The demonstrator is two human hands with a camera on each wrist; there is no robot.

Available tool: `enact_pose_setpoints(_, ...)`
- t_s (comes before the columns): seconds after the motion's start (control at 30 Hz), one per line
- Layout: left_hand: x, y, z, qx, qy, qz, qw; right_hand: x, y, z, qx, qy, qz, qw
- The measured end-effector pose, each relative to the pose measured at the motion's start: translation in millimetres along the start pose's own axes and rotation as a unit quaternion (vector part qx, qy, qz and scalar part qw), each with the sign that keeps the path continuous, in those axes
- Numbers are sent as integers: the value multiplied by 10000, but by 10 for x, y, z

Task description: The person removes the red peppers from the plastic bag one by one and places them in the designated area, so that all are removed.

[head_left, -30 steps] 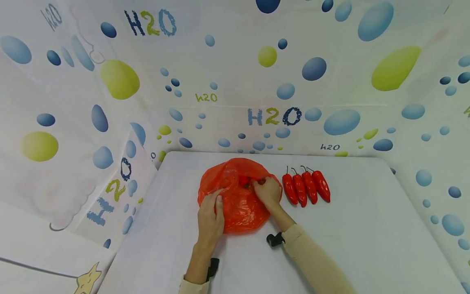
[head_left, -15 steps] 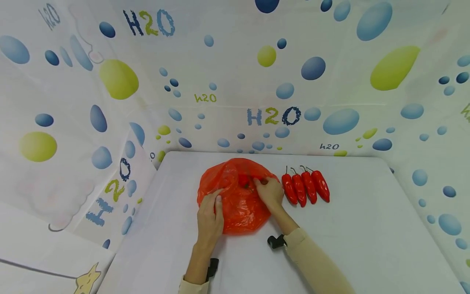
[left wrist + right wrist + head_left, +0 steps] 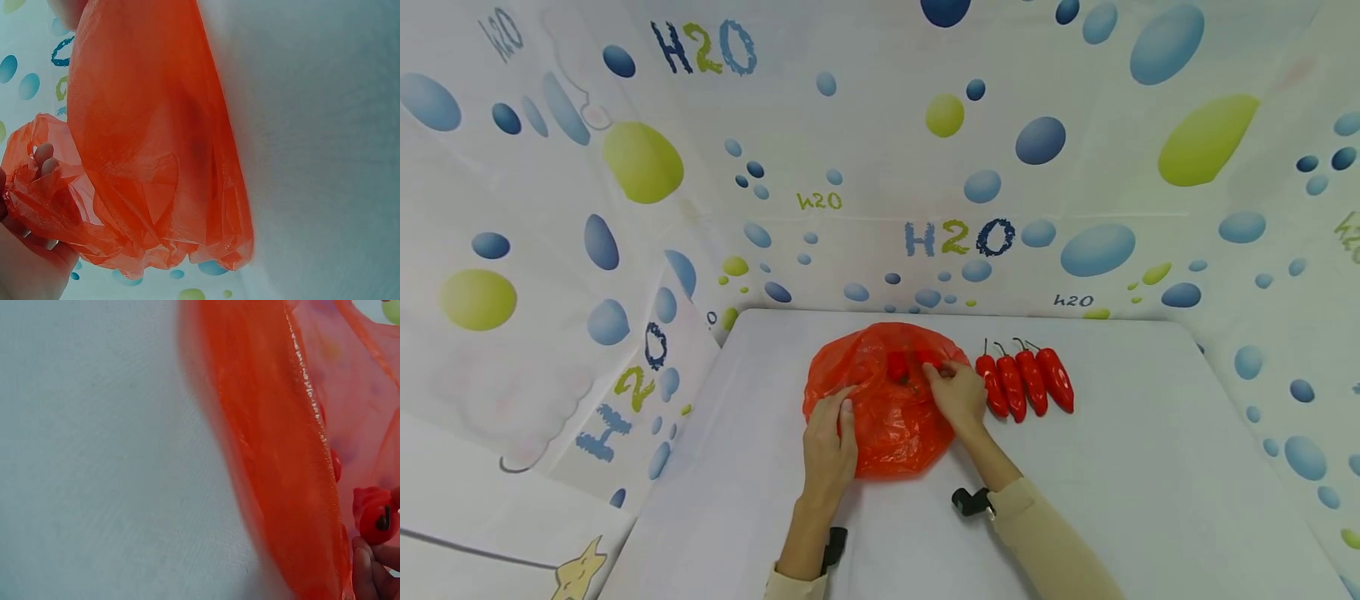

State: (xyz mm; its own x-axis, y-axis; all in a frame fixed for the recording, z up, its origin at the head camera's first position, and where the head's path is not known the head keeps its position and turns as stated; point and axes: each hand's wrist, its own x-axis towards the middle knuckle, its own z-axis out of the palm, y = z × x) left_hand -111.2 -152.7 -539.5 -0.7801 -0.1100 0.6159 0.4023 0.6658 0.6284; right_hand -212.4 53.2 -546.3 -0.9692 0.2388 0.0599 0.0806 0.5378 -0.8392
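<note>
A translucent red-orange plastic bag (image 3: 898, 429) lies on the white table with its mouth open. My left hand (image 3: 829, 442) holds the bag's left rim; in the left wrist view, its fingers (image 3: 47, 161) curl into the crumpled film. At the right of the mouth, my right hand (image 3: 958, 396) pinches a small rounded red pepper-like thing (image 3: 376, 520) with a dark stem, largely covered by fingers in the head view. Inside the bag sits another red piece (image 3: 897, 365) with a green stem. Several glossy red chili peppers (image 3: 1033, 382) lie side by side just right of that hand.
The white table (image 3: 1150, 467) stretches out on both sides of the bag. A white sheet (image 3: 880, 150) printed with blue and green drops rises behind it and at the sides. A black wrist camera (image 3: 972, 502) sits at my right cuff.
My right hand has shifted slightly to the right and toward me, still pinching the red pepper-like thing at the bag's mouth. My left hand keeps its place on the rim.
</note>
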Motion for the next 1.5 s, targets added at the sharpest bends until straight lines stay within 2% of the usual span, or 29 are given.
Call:
enact_pose_setpoints(0.27, 9, -3, 22, 69, 51, 69, 9999, -52, -24, -118, 280, 112, -61, 9995)
enact_pose_setpoints(0.57, 11, 23, 24, 2, -23, -80, 10000, -150, -22, -257, 682, 140, -75, 9975)
enact_pose_setpoints(0.8, 14, 37, 43, 105, 92, 117, 9998, -230, -57, -374, 748, 155, -37, 9971)
enact_pose_setpoints(1.03, 6, 33, 53, 138, 14, 59, 9999, -288, -30, -448, 767, 252, 23, 9967)
enact_pose_setpoints(1.27, 6, 24, 67, 171, 14, 130, 9998, -362, 50, -502, 891, 293, 41, 9956)
enact_pose_setpoints(1.5, 5, 33, 54, 205, 34, 77, 9998, -409, 74, -612, 908, 508, -27, 9946)
